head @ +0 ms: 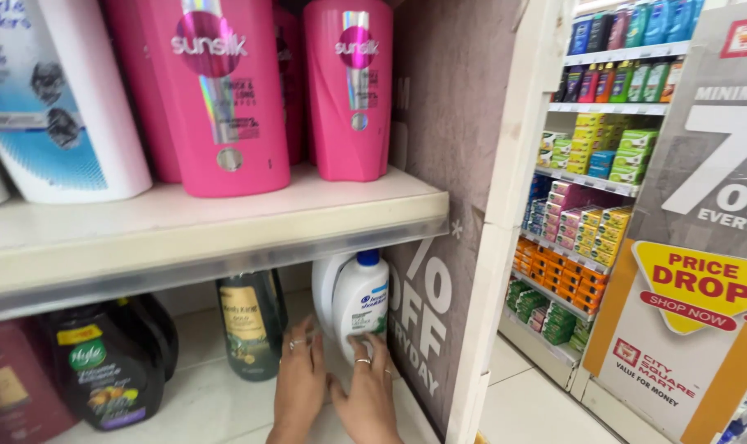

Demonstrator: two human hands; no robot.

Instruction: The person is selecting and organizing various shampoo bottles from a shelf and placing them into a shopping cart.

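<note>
The shelf edge (pixel 217 247) hid the tops of the dark green bottle (pixel 250 329) and the black bottles (pixel 110 370) below it. The picture's upper edge cut off the pink bottles (pixel 209 99) and the large white bottle (pixel 53 107). Both wrists ran out of the bottom edge, and the right hand (pixel 369 395) covered the foot of the white bottle with a blue cap (pixel 363 300). The boxes on the far shelves (pixel 587 238) were too small to tell apart.
</note>
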